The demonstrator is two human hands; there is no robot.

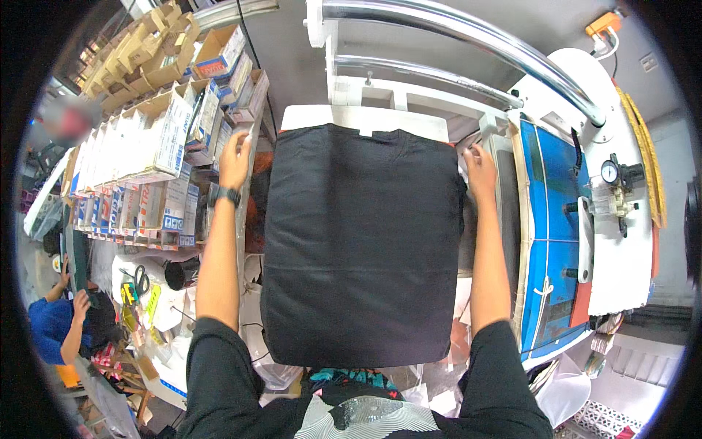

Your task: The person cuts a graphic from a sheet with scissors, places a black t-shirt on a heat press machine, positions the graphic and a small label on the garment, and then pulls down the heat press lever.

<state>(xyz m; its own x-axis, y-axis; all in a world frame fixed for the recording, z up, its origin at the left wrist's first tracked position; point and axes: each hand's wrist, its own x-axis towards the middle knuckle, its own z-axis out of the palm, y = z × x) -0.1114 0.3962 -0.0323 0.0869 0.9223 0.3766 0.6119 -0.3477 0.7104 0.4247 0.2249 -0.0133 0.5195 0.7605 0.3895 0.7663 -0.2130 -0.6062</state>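
A black T-shirt [362, 241] lies stretched flat over a board in front of me, its neck at the far end. The board's white end [307, 117] shows beyond the collar, where a small white neck label [365, 132] sits. My left hand [234, 162] is raised just off the shirt's far left corner, fingers loosely bent and apart, holding nothing I can see. Near the far right corner hovers my right hand [480, 172], its fingers bent and apart beside the shirt's edge. A dark watch [228, 194] is on my left wrist.
Chrome bars [468, 25] of a white-framed machine span the far side. To the right stands a blue framed screen [556, 219] beside a pressure gauge [608, 172]. Stacked cardboard boxes [157, 139] and scissors [137, 280] are at left. A person in blue [55, 325] works at lower left.
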